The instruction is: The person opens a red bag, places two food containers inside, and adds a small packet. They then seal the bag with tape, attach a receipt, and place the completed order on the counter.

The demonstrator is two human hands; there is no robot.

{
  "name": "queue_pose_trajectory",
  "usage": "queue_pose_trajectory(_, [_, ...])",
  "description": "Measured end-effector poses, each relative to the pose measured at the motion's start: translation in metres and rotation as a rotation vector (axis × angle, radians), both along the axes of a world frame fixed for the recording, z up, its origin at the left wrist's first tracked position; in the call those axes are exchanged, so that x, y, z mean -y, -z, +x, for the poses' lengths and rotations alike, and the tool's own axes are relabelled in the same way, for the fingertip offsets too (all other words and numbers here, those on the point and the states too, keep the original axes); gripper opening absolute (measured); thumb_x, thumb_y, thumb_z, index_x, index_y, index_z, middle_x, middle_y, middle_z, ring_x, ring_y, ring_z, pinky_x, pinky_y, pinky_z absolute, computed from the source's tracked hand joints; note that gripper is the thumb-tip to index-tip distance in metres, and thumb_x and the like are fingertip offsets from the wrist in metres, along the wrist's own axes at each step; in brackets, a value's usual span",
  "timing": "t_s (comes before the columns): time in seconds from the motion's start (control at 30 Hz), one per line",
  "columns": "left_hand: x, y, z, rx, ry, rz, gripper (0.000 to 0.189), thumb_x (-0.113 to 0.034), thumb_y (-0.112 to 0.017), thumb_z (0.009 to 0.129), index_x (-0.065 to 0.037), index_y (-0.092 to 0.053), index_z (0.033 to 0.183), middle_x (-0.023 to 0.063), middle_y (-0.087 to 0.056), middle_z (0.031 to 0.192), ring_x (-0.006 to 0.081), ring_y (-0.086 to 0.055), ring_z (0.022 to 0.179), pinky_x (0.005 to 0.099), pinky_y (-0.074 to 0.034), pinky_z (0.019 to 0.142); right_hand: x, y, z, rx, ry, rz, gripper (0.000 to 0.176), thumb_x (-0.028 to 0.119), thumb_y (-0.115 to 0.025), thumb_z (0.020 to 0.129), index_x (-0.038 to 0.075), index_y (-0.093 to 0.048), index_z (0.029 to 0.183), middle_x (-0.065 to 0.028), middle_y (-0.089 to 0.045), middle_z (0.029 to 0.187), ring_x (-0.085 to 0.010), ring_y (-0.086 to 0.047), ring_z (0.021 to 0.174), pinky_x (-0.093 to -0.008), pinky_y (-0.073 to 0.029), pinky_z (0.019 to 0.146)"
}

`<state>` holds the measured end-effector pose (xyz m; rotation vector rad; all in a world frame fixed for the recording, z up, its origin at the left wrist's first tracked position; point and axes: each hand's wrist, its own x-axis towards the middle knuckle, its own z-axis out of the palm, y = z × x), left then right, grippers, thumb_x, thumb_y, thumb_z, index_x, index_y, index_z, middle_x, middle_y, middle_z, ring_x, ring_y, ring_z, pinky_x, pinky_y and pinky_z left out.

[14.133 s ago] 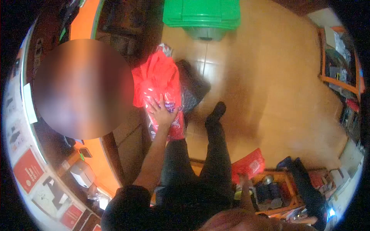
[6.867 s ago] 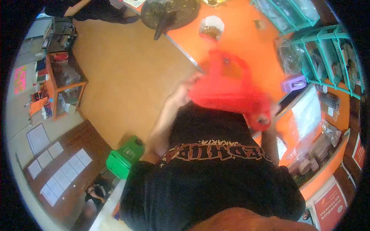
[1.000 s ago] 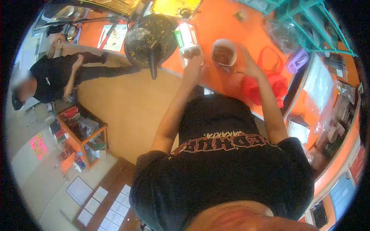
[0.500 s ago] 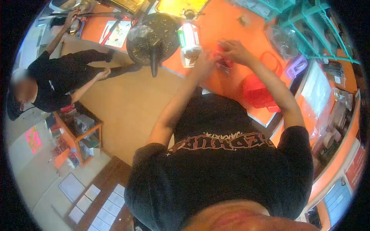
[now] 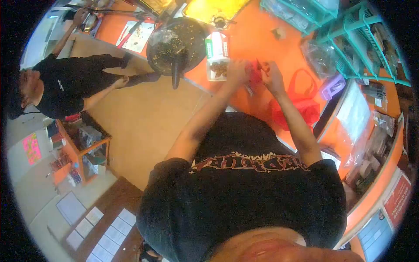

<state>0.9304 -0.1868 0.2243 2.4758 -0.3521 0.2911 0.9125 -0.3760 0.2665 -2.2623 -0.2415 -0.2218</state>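
Note:
My left hand (image 5: 238, 72) is closed on the near side of a small red packet (image 5: 254, 73), which looks like crinkled plastic. On the packet's other side, my right hand (image 5: 272, 77) has its fingers pinched together at its edge. A clear strip hangs below the packet. Just left of my left hand sits an open white and green food box (image 5: 217, 49) with brown pieces of food (image 5: 218, 68) inside. A red carrier bag (image 5: 297, 112) with loop handles lies on the orange counter (image 5: 248, 30), beneath my right forearm.
A dark stone mortar (image 5: 192, 37) with a pestle (image 5: 175, 72) stands left of the box. Behind is a yellow tray (image 5: 214, 9). Teal baskets (image 5: 349, 39) and a purple-handled item (image 5: 334, 87) are at right. Another person (image 5: 70, 87) works at the left.
My right hand has come down and slightly right, and its fingers have drawn together at the red packet. The packet now stands higher between both hands. More of the food in the box shows.

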Motion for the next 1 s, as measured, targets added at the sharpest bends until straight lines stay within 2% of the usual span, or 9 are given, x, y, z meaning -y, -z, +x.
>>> queue_pose_trajectory(0.1, [0.005,-0.021,0.0,-0.163,0.044,0.175,0.021,-0.028,-0.064,0.091,-0.009,-0.069,0.099,0.0155,-0.066,0.098,0.0385,-0.061,0.1,0.0502,-0.05,0.085,-0.011,-0.004,0.009,0.014,-0.161,-0.266,0.032,0.014,-0.065,0.086,0.006,-0.064,0.117,-0.0199,-0.068,0.101,-0.0381,-0.066,0.097,-0.0457,-0.055,0.085])
queue_pose_trajectory(0.2, [0.004,-0.001,-0.003,-0.02,0.023,0.16,0.025,-0.029,-0.064,0.091,-0.008,-0.07,0.103,0.0159,-0.066,0.101,0.0377,-0.06,0.105,0.0511,-0.049,0.09,-0.025,0.017,0.008,-0.117,-0.162,-0.478,0.03,0.015,-0.065,0.086,0.005,-0.066,0.114,-0.0199,-0.068,0.1,-0.0382,-0.066,0.094,-0.0486,-0.055,0.081])
queue_pose_trajectory(0.3, [0.011,-0.002,-0.003,-0.102,-0.044,0.122,0.025,-0.029,-0.067,0.091,-0.007,-0.072,0.102,0.0173,-0.067,0.102,0.0389,-0.06,0.104,0.0503,-0.049,0.091,-0.024,0.015,0.015,-0.046,-0.098,-0.344,0.021,0.022,-0.067,0.089,0.004,-0.071,0.098,-0.0171,-0.068,0.081,-0.0335,-0.068,0.077,-0.0424,-0.054,0.07])
queue_pose_trajectory(0.5, [-0.004,-0.02,0.003,-0.381,0.107,-0.121,0.022,-0.032,-0.074,0.087,-0.012,-0.078,0.094,0.0181,-0.07,0.093,0.0361,-0.061,0.1,0.0477,-0.049,0.089,0.005,-0.003,0.038,-0.653,-0.08,0.002,0.032,0.033,-0.074,0.091,0.003,-0.072,0.081,-0.0064,-0.07,0.077,-0.0114,-0.063,0.069,-0.0298,-0.052,0.067])
queue_pose_trajectory(0.6, [0.001,-0.004,0.002,-0.403,0.003,-0.261,0.025,-0.036,-0.076,0.084,-0.016,-0.08,0.098,0.0169,-0.071,0.09,0.0338,-0.062,0.098,0.0482,-0.049,0.089,0.017,0.028,0.042,-0.829,-0.074,0.226,0.035,0.034,-0.073,0.093,0.002,-0.072,0.08,-0.0029,-0.067,0.075,-0.0114,-0.062,0.069,-0.0286,-0.051,0.066])
queue_pose_trajectory(0.7, [0.004,-0.018,-0.007,-0.297,-0.067,-0.131,0.028,-0.039,-0.078,0.082,-0.02,-0.081,0.103,0.0148,-0.071,0.092,0.0339,-0.062,0.102,0.0496,-0.048,0.09,0.017,0.016,0.036,-0.908,-0.103,0.4,0.04,0.036,-0.071,0.095,0.0,-0.071,0.079,-0.0031,-0.066,0.076,-0.0121,-0.061,0.069,-0.0279,-0.05,0.065])
queue_pose_trajectory(0.8, [0.006,-0.016,-0.011,-0.225,-0.092,-0.15,0.028,-0.041,-0.077,0.082,-0.022,-0.081,0.102,0.0138,-0.071,0.096,0.0338,-0.061,0.105,0.0504,-0.048,0.091,0.006,-0.013,0.034,-0.92,-0.081,0.235,0.039,0.036,-0.07,0.096,0.001,-0.071,0.079,-0.0024,-0.064,0.075,-0.0118,-0.061,0.07,-0.0277,-0.049,0.064])
queue_pose_trajectory(0.9, [0.011,0.005,-0.006,-0.225,-0.038,-0.124,0.024,-0.038,-0.075,0.084,-0.021,-0.081,0.1,0.0134,-0.07,0.1,0.0345,-0.059,0.108,0.0504,-0.048,0.092,0.005,0.005,0.032,-0.835,-0.072,0.332,0.042,0.039,-0.07,0.096,0.003,-0.069,0.075,-0.0015,-0.061,0.07,-0.0113,-0.058,0.067,-0.0293,-0.047,0.062])
queue_pose_trajectory(1.0, [0.014,0.003,-0.009,-0.281,-0.016,-0.116,0.023,-0.036,-0.072,0.087,-0.021,-0.08,0.101,0.0136,-0.07,0.102,0.0344,-0.059,0.107,0.05,-0.048,0.092,0.008,0.012,0.029,-0.664,-0.068,-0.004,0.043,0.04,-0.067,0.097,0.004,-0.069,0.074,-0.0007,-0.058,0.065,-0.0104,-0.055,0.064,-0.0296,-0.047,0.06])
